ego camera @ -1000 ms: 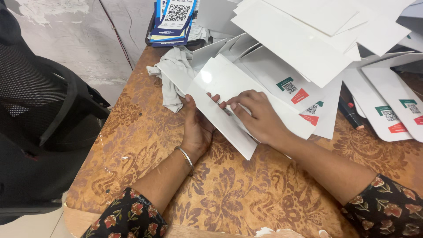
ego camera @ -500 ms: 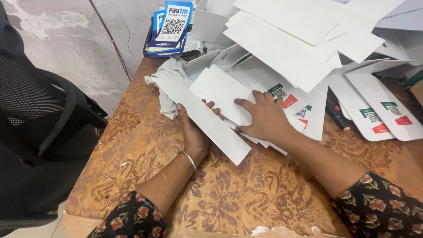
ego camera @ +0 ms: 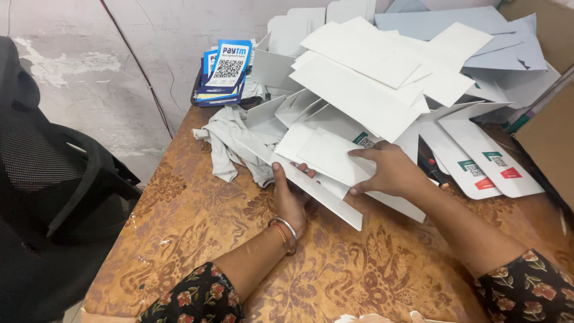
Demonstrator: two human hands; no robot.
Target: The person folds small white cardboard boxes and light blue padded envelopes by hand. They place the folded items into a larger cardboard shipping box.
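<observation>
White card sheet [ego camera: 326, 158] sits at the front of the big paper pile [ego camera: 382, 90] on the brown patterned table [ego camera: 179, 239], right next to a crumpled grey cloth [ego camera: 230, 143]. Left hand [ego camera: 291, 197] grips its lower edge, thumb on top and fingers curled under. Right hand [ego camera: 388, 170] lies flat on it, fingers mostly straight, pressing down.

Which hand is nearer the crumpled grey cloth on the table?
Left. The left hand grips the white card's edge just right of the crumpled grey cloth. The right hand lies flat on the white card, farther right.
</observation>
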